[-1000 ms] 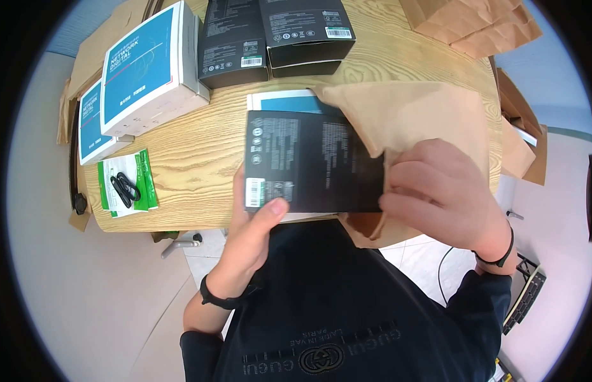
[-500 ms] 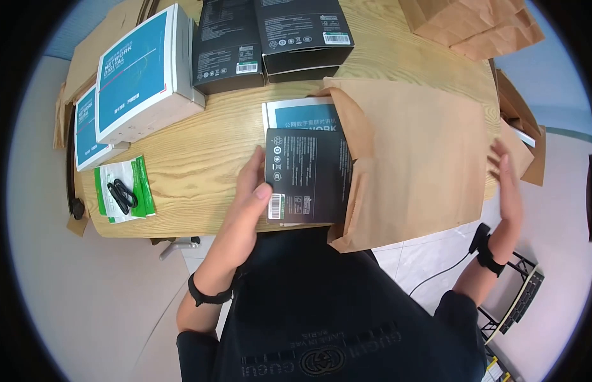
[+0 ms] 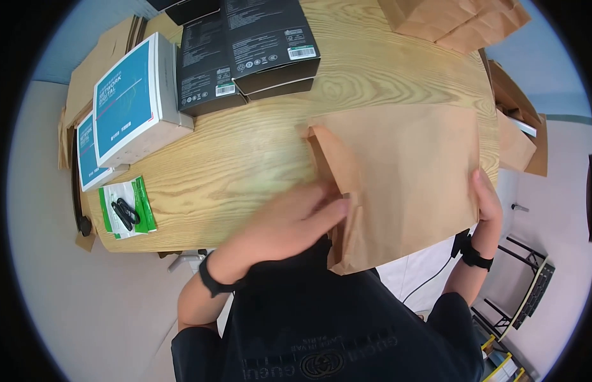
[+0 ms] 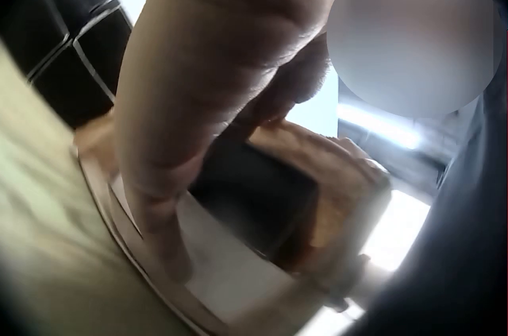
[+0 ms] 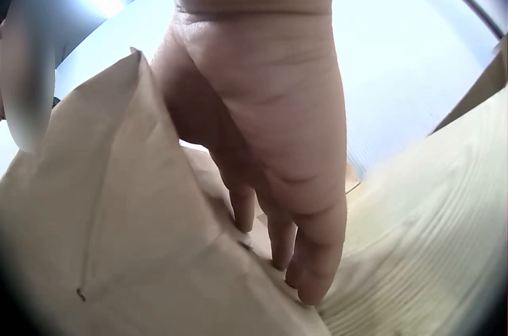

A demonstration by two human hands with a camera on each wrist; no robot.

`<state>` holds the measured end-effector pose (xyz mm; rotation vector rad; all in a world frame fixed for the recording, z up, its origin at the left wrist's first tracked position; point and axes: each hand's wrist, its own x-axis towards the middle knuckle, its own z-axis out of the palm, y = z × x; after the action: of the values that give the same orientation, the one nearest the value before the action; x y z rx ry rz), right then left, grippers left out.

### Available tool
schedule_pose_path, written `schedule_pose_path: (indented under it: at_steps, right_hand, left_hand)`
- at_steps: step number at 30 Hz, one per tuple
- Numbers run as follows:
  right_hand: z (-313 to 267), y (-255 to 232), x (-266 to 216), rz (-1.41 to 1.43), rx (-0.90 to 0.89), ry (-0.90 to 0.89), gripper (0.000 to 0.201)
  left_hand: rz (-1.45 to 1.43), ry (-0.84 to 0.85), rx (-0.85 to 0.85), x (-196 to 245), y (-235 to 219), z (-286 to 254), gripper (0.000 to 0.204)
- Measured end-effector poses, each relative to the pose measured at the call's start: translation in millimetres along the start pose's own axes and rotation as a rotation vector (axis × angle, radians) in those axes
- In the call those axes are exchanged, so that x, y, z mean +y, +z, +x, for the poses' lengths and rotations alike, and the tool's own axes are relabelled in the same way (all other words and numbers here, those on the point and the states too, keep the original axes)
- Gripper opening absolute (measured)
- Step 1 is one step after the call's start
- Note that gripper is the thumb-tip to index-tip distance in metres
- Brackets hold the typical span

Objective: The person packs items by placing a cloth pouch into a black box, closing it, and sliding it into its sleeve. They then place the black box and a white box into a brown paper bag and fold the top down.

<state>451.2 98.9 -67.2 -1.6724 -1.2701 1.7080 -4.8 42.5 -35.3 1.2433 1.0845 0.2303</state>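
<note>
A brown paper bag (image 3: 410, 178) lies on its side at the table's front edge, its mouth to the left. My left hand (image 3: 280, 223), blurred, is at that mouth, fingers extended into the opening and thumb by the upper lip. Inside the mouth, the left wrist view shows a black box (image 4: 250, 197) above a white box (image 4: 222, 260); the head view hides both. At the bag's closed right end is my right hand (image 3: 488, 200), thumb near the top side. The right wrist view shows its fingers straight against the bag's end, close over the tabletop.
Blue-and-white boxes (image 3: 127, 99) are stacked at the back left beside several black boxes (image 3: 270, 41). Before them lie green-and-white packets (image 3: 143, 200) with a coiled black cable (image 3: 125, 213). Another paper bag (image 3: 461, 22) stands at the far right; an open carton (image 3: 531, 137) is beyond the table's edge.
The black and white boxes have gone rightward into the bag, out of the head view. My left hand followed to the mouth; my right hand left the mouth for the bag's closed end.
</note>
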Motion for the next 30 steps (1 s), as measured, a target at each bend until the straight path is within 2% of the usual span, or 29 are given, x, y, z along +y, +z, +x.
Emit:
schedule_pose_path:
  at_steps: [1, 2, 3, 4, 5, 6, 7, 8, 10, 12, 13, 14, 15, 17, 19, 24, 26, 28, 30]
  right_hand:
    - [-2.7, 1.2, -2.2, -0.018, 0.078, -0.085, 0.072]
    - [-6.4, 3.3, -4.5, -0.035, 0.158, -0.169, 0.07]
    - [-12.3, 6.3, -8.6, -0.028, 0.164, -0.172, 0.07]
    - [-20.2, 11.1, -14.2, -0.153, 0.255, -0.308, 0.067]
    - [-28.4, 17.2, -19.2, -0.281, 0.344, -0.442, 0.064]
    - [-36.7, 24.2, -22.0, -0.279, 0.346, -0.445, 0.064]
    - [-46.3, 33.1, -23.6, -0.398, 0.438, -0.656, 0.057]
    - [-57.6, 45.5, -26.2, -0.517, 0.531, -0.865, 0.051]
    - [-85.7, 100.6, -42.8, -0.554, 0.439, -1.011, 0.04]
    - [-92.8, 136.2, -45.0, -0.675, 0.081, -1.095, 0.034]
    - [-93.1, 159.4, -48.5, -0.771, 0.01, -1.106, 0.034]
    - [-92.6, 179.1, -52.1, -0.868, -0.062, -1.116, 0.033]
    - [-89.4, 192.7, -46.5, -0.872, -0.048, -1.118, 0.033]
    - [-79.0, 209.3, -27.6, -1.078, 0.115, -1.129, 0.03]
    - [-74.8, 202.4, -31.3, -1.085, 0.147, -1.155, 0.029]
    - [-77.7, 176.0, -36.0, -1.076, 0.186, -1.303, 0.026]
    - [-85.4, 162.2, -45.0, -0.937, 0.169, -1.356, 0.022]
    - [-95.1, 143.2, -52.2, -0.741, 0.191, -1.361, 0.019]
    - [-83.9, 135.0, -51.2, -0.29, 0.314, -1.493, 0.014]
  left_hand:
    - [0.028, 0.032, 0.074, -12.1, -7.3, -2.9, 0.041]
    - [0.037, 0.034, 0.07, -16.6, -14.9, -7.3, 0.041]
    - [0.027, 0.096, 0.278, -18.8, -21.7, -10.9, 0.039]
    - [0.015, 0.159, 0.487, -18.9, -24.7, -11.6, 0.041]
    - [0.02, 0.162, 0.486, -20.5, -25.2, -6.8, 0.041]
    - [0.18, 0.27, 0.615, -26.0, -26.0, 2.3, 0.043]
    - [0.341, 0.379, 0.741, -31.9, -27.3, 11.8, 0.045]
    - [0.344, 0.381, 0.74, -38.7, -28.9, 22.0, 0.045]
    - [0.367, 0.426, 0.611, -46.5, -33.3, 42.6, 0.034]
    - [0.421, 0.373, 0.559, -38.9, -38.7, 54.6, 0.031]
    - [0.471, 0.315, 0.519, -35.1, -40.5, 59.0, 0.028]
    - [0.478, 0.328, 0.513, -37.3, -42.0, 64.5, 0.028]
    - [0.56, 0.401, 0.56, -44.5, -43.4, 70.4, 0.024]
    - [0.647, 0.486, 0.613, -39.5, -44.2, 71.7, 0.02]
    - [0.57, 0.24, 0.557, -19.5, -42.4, 59.5, 0.016]
    - [0.411, 0.263, 0.613, -13.3, -34.8, 17.5, 0.018]
    - [0.363, 0.277, 0.641, -12.7, -36.3, -3.1, 0.018]
    - [0.046, 0.329, 0.759, -4.2, -36.5, -30.0, 0.016]
    - [-0.087, 0.325, 0.998, 29.2, -25.6, -70.0, 0.014]
